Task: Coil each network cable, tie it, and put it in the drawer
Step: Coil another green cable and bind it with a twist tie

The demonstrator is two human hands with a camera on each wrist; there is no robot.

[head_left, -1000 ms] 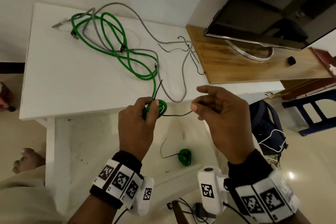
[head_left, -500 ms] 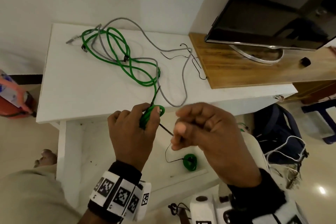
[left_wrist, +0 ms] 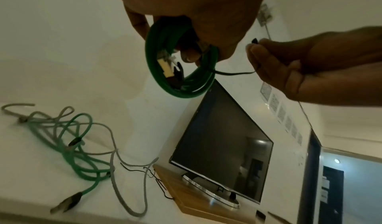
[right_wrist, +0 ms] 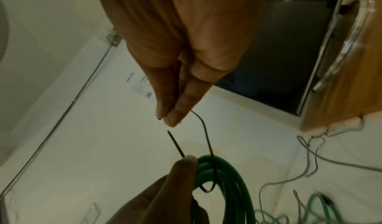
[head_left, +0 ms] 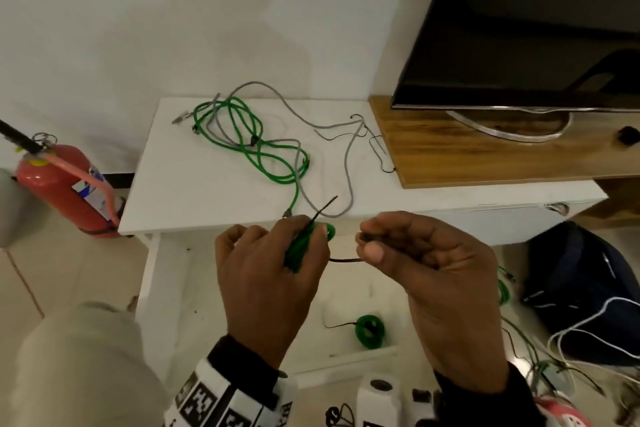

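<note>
My left hand (head_left: pixel 277 274) grips a small green cable coil (head_left: pixel 304 246) (left_wrist: pixel 177 74) (right_wrist: pixel 225 186) in front of the white table's edge. A thin black twist tie (head_left: pixel 344 260) (left_wrist: pixel 233 73) (right_wrist: pixel 206 139) wraps round the coil. My right hand (head_left: pixel 415 253) (right_wrist: pixel 175 110) pinches one end of the tie to the right of the coil; the other end (head_left: pixel 327 206) sticks up past my left thumb. Loose green cable (head_left: pixel 256 146) and grey cable (head_left: pixel 349 163) lie tangled on the white table (head_left: pixel 194 198). Another tied green coil (head_left: pixel 370 330) lies in the open drawer (head_left: pixel 346 360) below.
A TV (head_left: pixel 540 28) stands on a wooden board (head_left: pixel 485 156) at the right. Spare black ties (head_left: pixel 377 152) lie beside the board. A red fire extinguisher (head_left: pixel 65 184) stands on the floor at left, a dark bag (head_left: pixel 581 288) and more cords at right.
My right hand swung in close to the coil with the tie end, then drew back to the right, pulling the tie straight. The left hand keeps hold of the coil. The head view tilted up.
</note>
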